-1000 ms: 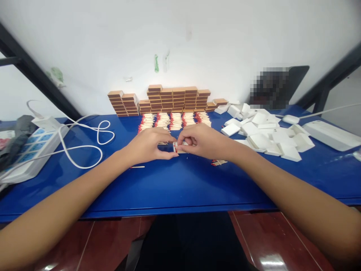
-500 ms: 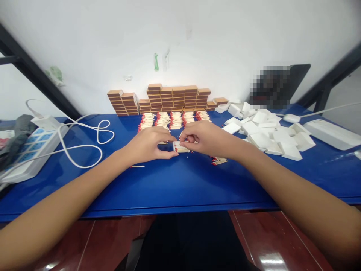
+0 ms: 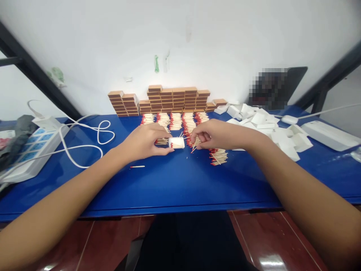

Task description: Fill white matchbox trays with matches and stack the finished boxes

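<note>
Between thumb and fingers my left hand (image 3: 148,141) grips a small white matchbox tray (image 3: 177,143) by its left end; a few red-tipped matches lie inside. To its right, my right hand (image 3: 210,135) is closed in a pinch on matches (image 3: 194,146), with their red heads pointing down. Rows of matches (image 3: 176,121) lie behind both hands, partly covered by them. Another bunch of matches (image 3: 218,156) rests just in front of the right hand, and a single match (image 3: 137,166) lies in front of the left.
Stacked brown matchboxes (image 3: 173,98) stand along the wall. At the right is a heap of white empty trays (image 3: 262,122), with a white adapter and a long white box (image 3: 329,133) beyond. A power strip (image 3: 42,145) and looped white cable (image 3: 84,146) occupy the left.
My right hand has moved away from the tray to the right, and matches now show in its fingers. The tray in my left hand has shifted slightly left and up.
</note>
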`<state>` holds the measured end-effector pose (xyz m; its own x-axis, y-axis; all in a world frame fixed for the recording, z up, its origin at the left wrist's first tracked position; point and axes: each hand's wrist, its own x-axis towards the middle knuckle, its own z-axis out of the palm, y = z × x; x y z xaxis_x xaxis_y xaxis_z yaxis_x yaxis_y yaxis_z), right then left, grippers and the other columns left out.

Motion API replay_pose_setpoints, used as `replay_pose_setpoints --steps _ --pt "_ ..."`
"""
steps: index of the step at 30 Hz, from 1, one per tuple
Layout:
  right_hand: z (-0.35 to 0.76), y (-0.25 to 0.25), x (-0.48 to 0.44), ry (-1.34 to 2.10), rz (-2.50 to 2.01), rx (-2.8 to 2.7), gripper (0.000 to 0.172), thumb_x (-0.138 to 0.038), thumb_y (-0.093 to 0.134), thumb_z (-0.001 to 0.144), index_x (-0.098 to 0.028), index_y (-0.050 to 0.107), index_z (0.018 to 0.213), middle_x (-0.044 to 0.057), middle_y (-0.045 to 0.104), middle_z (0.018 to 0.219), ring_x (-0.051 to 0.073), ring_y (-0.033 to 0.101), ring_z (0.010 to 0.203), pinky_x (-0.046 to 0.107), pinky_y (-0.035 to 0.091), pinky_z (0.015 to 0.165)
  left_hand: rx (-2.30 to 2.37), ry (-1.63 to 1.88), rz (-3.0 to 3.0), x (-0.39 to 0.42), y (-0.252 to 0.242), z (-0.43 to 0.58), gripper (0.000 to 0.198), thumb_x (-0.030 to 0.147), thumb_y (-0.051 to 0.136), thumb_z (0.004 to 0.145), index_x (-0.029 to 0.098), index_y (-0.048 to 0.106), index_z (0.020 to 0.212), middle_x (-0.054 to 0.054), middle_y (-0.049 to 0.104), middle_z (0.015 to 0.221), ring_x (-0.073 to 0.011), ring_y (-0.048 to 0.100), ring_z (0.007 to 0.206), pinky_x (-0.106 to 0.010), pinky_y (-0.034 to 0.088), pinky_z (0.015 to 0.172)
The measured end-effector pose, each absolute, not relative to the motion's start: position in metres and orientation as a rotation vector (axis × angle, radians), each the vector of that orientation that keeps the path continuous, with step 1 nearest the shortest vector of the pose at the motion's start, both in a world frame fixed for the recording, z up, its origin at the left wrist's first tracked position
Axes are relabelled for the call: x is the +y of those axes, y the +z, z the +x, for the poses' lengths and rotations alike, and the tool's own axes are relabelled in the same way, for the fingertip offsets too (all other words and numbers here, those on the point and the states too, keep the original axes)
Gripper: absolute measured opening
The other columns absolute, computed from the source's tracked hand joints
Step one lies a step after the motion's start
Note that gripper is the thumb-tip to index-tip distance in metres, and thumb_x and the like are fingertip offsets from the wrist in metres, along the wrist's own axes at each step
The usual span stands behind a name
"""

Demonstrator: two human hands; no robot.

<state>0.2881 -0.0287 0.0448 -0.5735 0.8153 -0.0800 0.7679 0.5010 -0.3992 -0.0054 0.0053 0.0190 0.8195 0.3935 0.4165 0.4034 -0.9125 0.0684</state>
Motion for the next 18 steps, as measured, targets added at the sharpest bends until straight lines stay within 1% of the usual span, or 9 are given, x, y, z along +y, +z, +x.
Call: replay_pose_setpoints --steps 5,10,13,18 --pt "0.2850 0.0438 -0.0287 0.617 -1.485 -2.596 0.007 -0.026 0.070 0.088 -0.020 0.075 0.087 0.001 0.065 0.075 0.015 0.054 0.066 0.032 0.035 0.062 -0.658 -0.667 -2.970 0.0057 0.0178 -0.0053 0.030 0.046 0.076 0.095 0.019 0.082 0.107 -0.006 0.078 0.088 -0.0208 0.072 0.082 -0.032 0.053 0.076" --pt "0.2842 0.0436 -0.0293 0.671 -1.529 -2.590 0.011 -0.026 0.069 0.092 -0.020 0.070 0.083 0.000 0.065 0.072 0.013 0.050 0.062 0.031 0.034 0.060 -0.655 -0.653 -2.985 0.0061 0.0174 -0.0050 0.029 0.044 0.077 0.095 0.018 0.082 0.107 -0.006 0.077 0.086 -0.0205 0.071 0.081 -0.031 0.051 0.074" --pt "0.2847 0.0430 -0.0286 0.667 -1.517 -2.595 0.013 -0.025 0.068 0.093 -0.020 0.068 0.081 0.000 0.066 0.073 0.013 0.052 0.063 0.031 0.035 0.061 -0.642 -0.660 -2.985 0.0071 0.0166 -0.0052 0.030 0.044 0.078 0.095 0.017 0.082 0.106 -0.006 0.077 0.086 -0.0209 0.071 0.080 -0.031 0.051 0.074" --pt "0.2829 0.0440 -0.0303 0.716 -1.495 -2.572 0.014 -0.028 0.071 0.094 -0.020 0.069 0.082 0.000 0.068 0.075 0.014 0.055 0.065 0.031 0.036 0.063 -0.633 -0.669 -2.985 0.0078 0.0160 -0.0051 0.029 0.044 0.078 0.095 0.017 0.082 0.106 -0.006 0.078 0.088 -0.0211 0.071 0.081 -0.031 0.050 0.075"
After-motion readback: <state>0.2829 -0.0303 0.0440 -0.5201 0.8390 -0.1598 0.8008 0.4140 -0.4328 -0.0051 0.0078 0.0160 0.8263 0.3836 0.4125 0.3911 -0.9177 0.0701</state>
